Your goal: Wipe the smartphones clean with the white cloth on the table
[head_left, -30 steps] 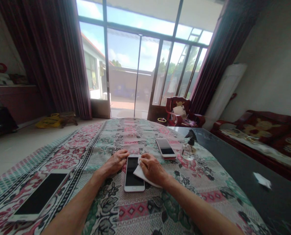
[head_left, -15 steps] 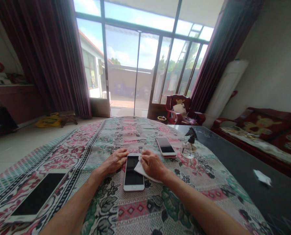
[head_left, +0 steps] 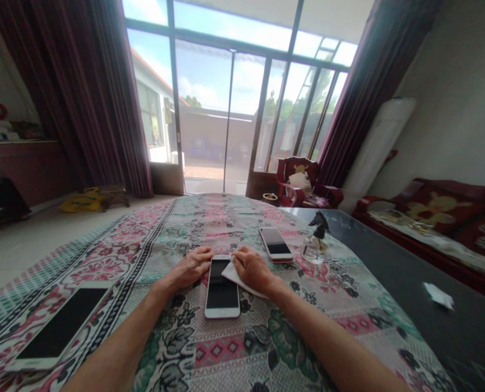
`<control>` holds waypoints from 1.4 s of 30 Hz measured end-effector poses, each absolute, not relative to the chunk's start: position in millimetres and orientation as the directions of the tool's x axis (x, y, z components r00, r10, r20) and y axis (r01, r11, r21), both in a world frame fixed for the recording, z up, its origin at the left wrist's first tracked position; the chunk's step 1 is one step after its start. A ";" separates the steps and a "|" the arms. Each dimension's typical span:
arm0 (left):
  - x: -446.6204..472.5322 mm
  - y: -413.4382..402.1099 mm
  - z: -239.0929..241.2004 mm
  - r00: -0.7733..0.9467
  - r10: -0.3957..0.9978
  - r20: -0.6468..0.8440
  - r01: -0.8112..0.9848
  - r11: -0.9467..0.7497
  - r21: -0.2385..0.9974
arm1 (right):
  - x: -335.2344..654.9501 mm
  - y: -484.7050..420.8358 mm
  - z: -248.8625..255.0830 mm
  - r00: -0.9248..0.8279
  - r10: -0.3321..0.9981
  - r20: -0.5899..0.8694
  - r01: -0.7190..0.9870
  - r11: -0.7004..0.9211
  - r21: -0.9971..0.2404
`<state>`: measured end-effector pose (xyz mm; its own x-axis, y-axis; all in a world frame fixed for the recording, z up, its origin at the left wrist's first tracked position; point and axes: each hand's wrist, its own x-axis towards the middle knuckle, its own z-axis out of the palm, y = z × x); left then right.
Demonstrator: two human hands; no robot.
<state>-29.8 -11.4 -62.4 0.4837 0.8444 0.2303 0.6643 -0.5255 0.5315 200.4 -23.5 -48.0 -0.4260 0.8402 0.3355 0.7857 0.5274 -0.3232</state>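
Observation:
A white-framed smartphone (head_left: 222,291) lies screen up in front of me on the patterned tablecloth. My right hand (head_left: 252,269) is closed on a folded white tissue (head_left: 233,274), which rests over the phone's upper right part. My left hand (head_left: 190,267) lies with outstretched fingers along the phone's upper left side, fingertips at its edge. Beyond my right hand is another white smartphone (head_left: 278,243), with a reddish layer showing beneath it. A larger white phone (head_left: 62,326) lies at the left, near my left forearm.
A clear spray bottle (head_left: 316,242) with a black head stands at the right of the tablecloth (head_left: 226,218). A crumpled white tissue (head_left: 439,295) sits on the dark surface (head_left: 389,261) further right. Behind are a red wooden chair (head_left: 291,177) and a sofa (head_left: 442,207).
My right hand and the tissue have shifted slightly left and up on the phone. The left hand stays at the phone's edge.

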 end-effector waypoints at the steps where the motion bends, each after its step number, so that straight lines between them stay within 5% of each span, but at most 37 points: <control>1: -30.1 -11.1 -62.7 0.484 0.845 0.229 0.667 -0.526 0.528 | 199.6 -22.5 -47.9 -0.414 0.848 0.331 0.795 0.514 -0.321; 18: -34.3 -10.6 -61.6 0.493 0.855 0.159 0.677 -0.492 0.548 | 208.2 -30.7 -51.1 -0.468 0.805 0.365 0.721 0.587 -0.368; 30: -34.2 -12.2 -59.0 0.526 0.824 0.211 0.654 -0.551 0.518 | 181.6 -39.1 -32.8 -0.599 0.730 0.329 0.757 0.651 -0.065; 42: -35.2 -10.7 -63.4 0.511 0.836 0.201 0.659 -0.531 0.533 | 194.6 -28.0 -45.7 -0.499 0.785 0.368 0.781 0.591 -0.202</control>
